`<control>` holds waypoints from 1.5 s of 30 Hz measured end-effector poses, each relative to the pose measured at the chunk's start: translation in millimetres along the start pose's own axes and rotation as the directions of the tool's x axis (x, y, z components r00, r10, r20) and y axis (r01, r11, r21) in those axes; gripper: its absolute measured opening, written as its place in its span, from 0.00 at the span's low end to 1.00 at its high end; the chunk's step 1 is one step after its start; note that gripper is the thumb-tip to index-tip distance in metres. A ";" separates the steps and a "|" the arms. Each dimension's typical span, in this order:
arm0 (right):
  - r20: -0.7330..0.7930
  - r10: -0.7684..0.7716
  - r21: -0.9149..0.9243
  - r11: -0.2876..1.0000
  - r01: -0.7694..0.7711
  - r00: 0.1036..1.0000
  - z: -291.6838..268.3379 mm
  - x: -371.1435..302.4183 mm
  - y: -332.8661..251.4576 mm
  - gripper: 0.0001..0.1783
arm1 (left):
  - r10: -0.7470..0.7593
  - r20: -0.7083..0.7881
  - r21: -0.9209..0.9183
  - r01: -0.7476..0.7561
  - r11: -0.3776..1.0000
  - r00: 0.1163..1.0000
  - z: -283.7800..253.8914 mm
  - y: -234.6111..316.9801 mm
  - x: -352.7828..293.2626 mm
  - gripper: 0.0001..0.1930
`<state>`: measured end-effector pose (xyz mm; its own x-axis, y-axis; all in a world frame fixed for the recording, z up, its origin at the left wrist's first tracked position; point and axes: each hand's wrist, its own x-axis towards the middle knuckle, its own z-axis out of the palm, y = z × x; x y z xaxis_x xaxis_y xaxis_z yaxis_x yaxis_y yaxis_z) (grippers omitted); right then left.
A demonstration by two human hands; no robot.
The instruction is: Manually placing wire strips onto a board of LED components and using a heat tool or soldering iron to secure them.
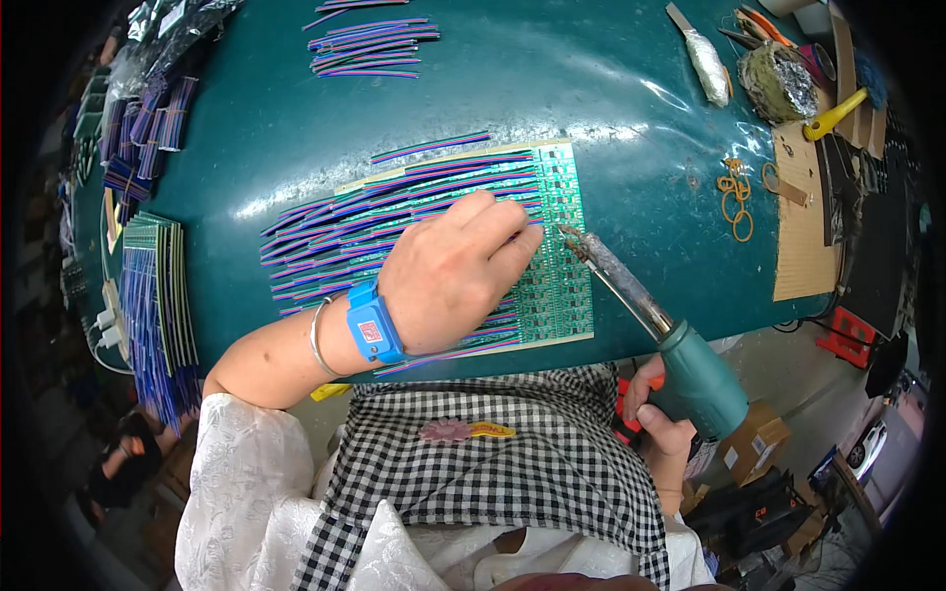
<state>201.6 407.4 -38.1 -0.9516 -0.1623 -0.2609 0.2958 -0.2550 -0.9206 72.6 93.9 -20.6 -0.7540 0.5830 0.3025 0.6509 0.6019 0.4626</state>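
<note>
My left hand (458,261) is closed in a pinch over a green circuit-board panel (562,295); what its fingertips hold is hidden beneath them. Many thin multicoloured ribbon wires (335,231) fan out leftward from the panel, partly covered by this hand. A blue wrist strap (373,323) and a metal bangle circle the left wrist. In my right hand (658,409), below the table edge, is a soldering gun (700,379) with a green handle. Its dark tip points at the panel, just right of my left fingertips; contact with the board cannot be made out.
Loose ribbon wires (374,47) lie at the far side. Wired boards (153,295) stand stacked at the left, near bundled wires (148,138). On the right are rubber bands (734,202), cardboard (803,246), a foil-wrapped pot (778,84) and a yellow-handled tool (836,115).
</note>
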 end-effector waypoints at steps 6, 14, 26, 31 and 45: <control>0.064 -0.007 -0.027 1.000 0.009 0.998 -1.7 3.4 -0.1 0.26 | 0.026 0.006 0.017 -0.027 0.999 1.000 0.4 -3.0 -1.9 0.14; 0.073 0.024 -0.182 0.983 -0.010 0.997 -3.7 5.3 -1.4 0.14 | 0.046 -0.003 0.020 -0.046 0.999 0.999 2.4 -4.1 -2.2 0.15; 0.029 -0.012 -0.017 1.000 0.013 1.000 2.5 6.5 -8.4 0.23 | 0.034 0.011 0.007 -0.034 0.999 0.999 -0.1 -3.1 -1.7 0.16; 0.026 0.030 -0.099 0.995 -0.027 0.999 1.1 3.5 -5.1 0.21 | 0.009 0.046 -0.008 -0.009 1.000 0.999 -4.3 1.0 0.0 0.18; 0.005 0.026 -0.064 0.998 -0.026 1.000 4.2 5.2 -10.7 0.19 | -0.008 0.056 -0.016 0.009 1.000 0.998 -4.8 3.3 -0.4 0.18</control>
<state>193.8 405.2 -28.5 -0.9431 -0.1735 -0.2836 0.3145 -0.1893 -0.9302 74.6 93.1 -15.2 -0.7531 0.6077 0.2521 0.6429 0.5983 0.4782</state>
